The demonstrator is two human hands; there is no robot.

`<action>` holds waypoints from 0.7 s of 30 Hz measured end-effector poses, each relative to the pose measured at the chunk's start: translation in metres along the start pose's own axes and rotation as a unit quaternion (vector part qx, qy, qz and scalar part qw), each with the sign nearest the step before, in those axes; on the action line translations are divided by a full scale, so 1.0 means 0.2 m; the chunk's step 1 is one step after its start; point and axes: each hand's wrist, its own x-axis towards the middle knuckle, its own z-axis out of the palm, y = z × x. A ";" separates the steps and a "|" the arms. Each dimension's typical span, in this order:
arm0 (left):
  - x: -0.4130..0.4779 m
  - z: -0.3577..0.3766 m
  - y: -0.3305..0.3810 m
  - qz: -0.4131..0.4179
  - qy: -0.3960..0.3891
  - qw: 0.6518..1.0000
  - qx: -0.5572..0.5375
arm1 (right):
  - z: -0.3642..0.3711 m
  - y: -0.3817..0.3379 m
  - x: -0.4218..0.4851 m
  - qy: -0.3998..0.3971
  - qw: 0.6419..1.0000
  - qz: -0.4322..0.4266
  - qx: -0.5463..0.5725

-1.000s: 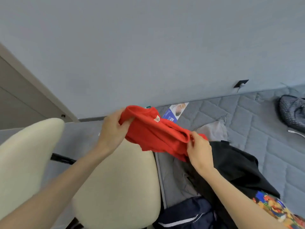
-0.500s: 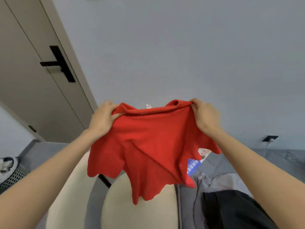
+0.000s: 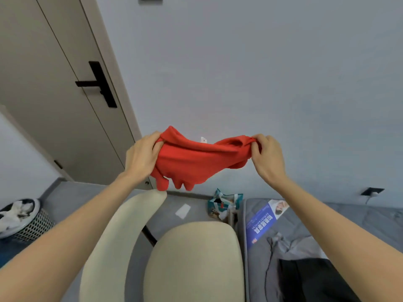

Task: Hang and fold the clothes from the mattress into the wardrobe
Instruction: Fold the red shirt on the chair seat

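Head view: fingers of the left hand (image 3: 141, 158) curl round the left end of the red garment (image 3: 196, 162); fingers of the right hand (image 3: 267, 158) pinch its right end. The garment hangs bunched between both hands, in the air above the cream chair (image 3: 192, 258). The grey mattress (image 3: 370, 219) lies at right, with a black garment (image 3: 309, 280) on its near part.

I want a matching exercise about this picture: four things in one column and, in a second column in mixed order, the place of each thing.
1. red knitted garment
2. black lever door handle
3. round mesh basket
4. black cloth

A. on the grey quilted mattress
B. between the left hand and the right hand
C. low at the far left edge
D. on the beige door

Pairs: 1-B, 2-D, 3-C, 4-A.
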 end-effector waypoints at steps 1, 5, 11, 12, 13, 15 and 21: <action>-0.08 0.05 -0.03 0.015 -0.026 1.000 -0.001 | 0.03 0.05 -0.08 -0.009 1.000 -0.007 -0.026; -0.48 0.36 -0.17 0.063 -0.177 0.982 -0.023 | 0.17 0.26 -0.44 -0.058 0.993 -0.006 -0.099; -1.19 0.85 -0.27 0.073 -0.357 0.931 -0.033 | 0.42 0.69 -1.14 -0.244 0.944 0.006 -0.220; -1.31 0.92 -0.29 0.065 -0.380 0.922 -0.035 | 0.46 0.76 -1.25 -0.276 0.931 -0.003 -0.241; -1.43 0.99 -0.31 0.042 -0.408 0.911 -0.050 | 0.49 0.81 -1.37 -0.316 0.911 -0.005 -0.265; -1.65 1.09 -0.33 -0.022 -0.470 0.879 -0.070 | 0.53 0.88 -1.58 -0.414 0.861 0.013 -0.296; -2.00 1.22 -0.32 0.003 -0.588 0.809 0.010 | 0.58 1.03 -1.95 -0.546 0.774 -0.022 -0.320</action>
